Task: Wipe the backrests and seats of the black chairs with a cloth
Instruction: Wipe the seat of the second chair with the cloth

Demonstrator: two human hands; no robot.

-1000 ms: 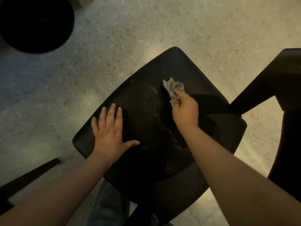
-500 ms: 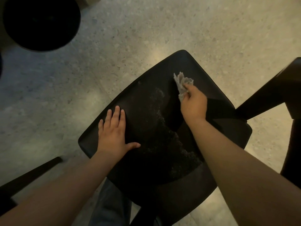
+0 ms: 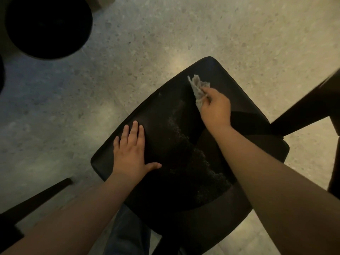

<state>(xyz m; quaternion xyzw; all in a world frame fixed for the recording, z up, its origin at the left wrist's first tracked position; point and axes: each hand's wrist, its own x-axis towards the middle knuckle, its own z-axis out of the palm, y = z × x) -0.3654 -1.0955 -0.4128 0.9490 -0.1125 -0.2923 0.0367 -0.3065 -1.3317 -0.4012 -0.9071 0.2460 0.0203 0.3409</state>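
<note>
Your right fingers [image 3: 211, 93] pinch the crumpled cloth [image 3: 197, 87] near the far corner of the seat [image 3: 161, 111], your left fingers [image 3: 135, 130] lie flat and released on it, so press the cloth flatter and draw it across the specks [image 3: 200, 161].

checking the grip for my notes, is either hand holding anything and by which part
The right hand pinches the cloth by its near, bunched end; the far end sticks out past the fingers. The left hand holds nothing, lying flat on the chair seat.
</note>
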